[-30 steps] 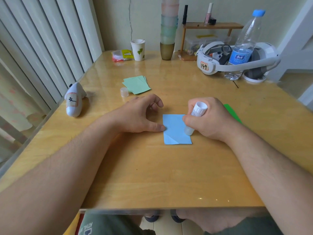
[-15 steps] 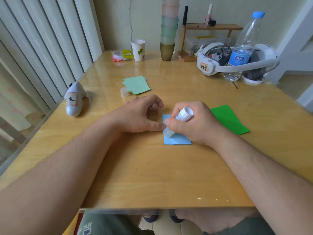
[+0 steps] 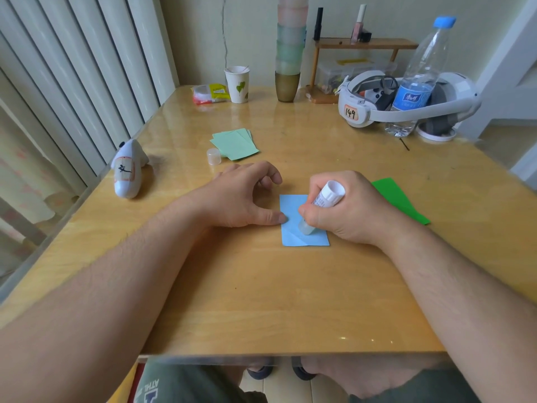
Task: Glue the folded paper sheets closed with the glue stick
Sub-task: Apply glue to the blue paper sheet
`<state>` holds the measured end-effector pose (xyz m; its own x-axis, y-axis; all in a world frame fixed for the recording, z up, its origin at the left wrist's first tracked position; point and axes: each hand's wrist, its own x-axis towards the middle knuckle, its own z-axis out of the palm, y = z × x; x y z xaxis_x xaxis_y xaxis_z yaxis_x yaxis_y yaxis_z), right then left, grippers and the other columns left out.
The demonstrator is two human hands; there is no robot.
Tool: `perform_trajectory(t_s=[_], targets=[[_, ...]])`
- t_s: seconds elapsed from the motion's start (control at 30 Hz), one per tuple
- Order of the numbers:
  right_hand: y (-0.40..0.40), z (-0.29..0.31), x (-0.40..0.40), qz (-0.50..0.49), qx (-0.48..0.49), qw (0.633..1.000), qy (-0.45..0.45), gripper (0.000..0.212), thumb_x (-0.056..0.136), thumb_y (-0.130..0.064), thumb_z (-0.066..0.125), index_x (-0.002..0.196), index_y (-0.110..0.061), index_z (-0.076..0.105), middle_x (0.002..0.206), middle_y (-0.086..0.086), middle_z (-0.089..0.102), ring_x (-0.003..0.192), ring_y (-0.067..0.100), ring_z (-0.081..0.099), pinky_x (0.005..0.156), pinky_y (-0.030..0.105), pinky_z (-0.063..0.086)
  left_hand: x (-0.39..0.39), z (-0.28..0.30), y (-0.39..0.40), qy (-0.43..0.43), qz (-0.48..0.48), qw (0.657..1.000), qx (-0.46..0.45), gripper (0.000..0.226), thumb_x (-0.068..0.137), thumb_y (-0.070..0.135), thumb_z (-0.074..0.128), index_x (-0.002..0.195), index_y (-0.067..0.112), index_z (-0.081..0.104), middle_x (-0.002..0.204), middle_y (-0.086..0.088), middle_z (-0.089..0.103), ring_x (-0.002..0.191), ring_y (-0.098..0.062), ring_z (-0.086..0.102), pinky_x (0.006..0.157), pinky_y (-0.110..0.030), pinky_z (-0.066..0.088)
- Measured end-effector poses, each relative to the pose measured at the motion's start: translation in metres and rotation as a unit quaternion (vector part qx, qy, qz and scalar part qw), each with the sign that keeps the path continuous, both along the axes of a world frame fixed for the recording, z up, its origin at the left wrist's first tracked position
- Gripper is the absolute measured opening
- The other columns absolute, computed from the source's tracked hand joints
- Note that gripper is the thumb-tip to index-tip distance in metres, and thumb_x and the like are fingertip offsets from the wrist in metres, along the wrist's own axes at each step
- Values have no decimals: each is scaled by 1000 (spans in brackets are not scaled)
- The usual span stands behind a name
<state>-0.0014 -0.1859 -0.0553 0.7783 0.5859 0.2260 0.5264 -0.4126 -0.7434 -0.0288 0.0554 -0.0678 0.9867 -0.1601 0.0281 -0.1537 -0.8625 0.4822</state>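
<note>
Glossy wood table (image 3: 261,301); matt paper sheet (image 3: 290,205); likely plastic glue stick (image 3: 328,194).

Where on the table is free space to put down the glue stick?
Bare wood lies between the blue paper and the table's near edge, and between the green sheet and the headset. The far edge is crowded: cups, bottle, shelf.

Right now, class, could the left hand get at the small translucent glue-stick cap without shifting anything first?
Probably yes. The left hand only pins the blue paper with its thumb, and bare table lies between it and the translucent cap.
</note>
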Motion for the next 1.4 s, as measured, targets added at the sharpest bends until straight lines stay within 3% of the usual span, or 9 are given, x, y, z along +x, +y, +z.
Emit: perform_trajectory(t_s=[0.13, 0.27, 0.43, 0.67, 0.93, 1.4], targets=[[-10, 1, 7, -16, -25, 1000, -7, 29, 81, -16, 78, 63, -17, 54, 53, -13, 43, 55, 6, 38, 52, 22, 31, -1, 1, 0, 5, -2, 1000, 4, 73, 56, 86, 65, 118, 51, 50, 112, 27, 53, 113, -14, 47, 108, -45, 41], [-9, 2, 7, -24, -36, 999, -27, 23, 70, -31, 68, 65, -16, 52, 53, -12, 42, 54, 7, 37, 50, 23, 29, -1, 2, 0, 7, -2, 1000, 7, 73, 56, 86, 64, 118, 51, 49, 112, 27, 53, 113, -14, 47, 108, -45, 41], [-8, 1, 9, -36, -35, 998, -41, 24, 67, -32, 64, 61, -12, 51, 54, -9, 43, 55, 8, 38, 51, 26, 31, -1, 2, -1, 6, -1, 1000, 2, 72, 55, 85, 65, 117, 51, 49, 112, 27, 53, 113, -15, 47, 109, -45, 41], [-4, 3, 6, -30, 97, 995, 1, 29, 72, -24, 68, 60, -10, 47, 55, -4, 37, 56, 12, 34, 52, 28, 28, -1, 3, 0, 12, 1, 1000, 6, 72, 56, 85, 64, 119, 52, 49, 113, 28, 52, 115, -14, 46, 110, -44, 39], [13, -6, -8, 31, 63, 997, 22, 23, 76, -36, 76, 68, -17, 67, 58, -14, 57, 58, 3, 48, 55, 19, 37, 0, 1, -1, -3, -5, 1000, 2, 70, 54, 84, 65, 114, 53, 48, 109, 25, 54, 108, -16, 49, 105, -46, 43], [-4, 2, 0, 15, -12, 1000, 8, 26, 76, -28, 75, 63, -20, 55, 55, -14, 44, 57, 6, 39, 54, 25, 33, -2, 1, -1, 1, -1, 1000, 3, 74, 53, 87, 66, 116, 52, 48, 113, 26, 53, 115, -16, 47, 110, -46, 40]])
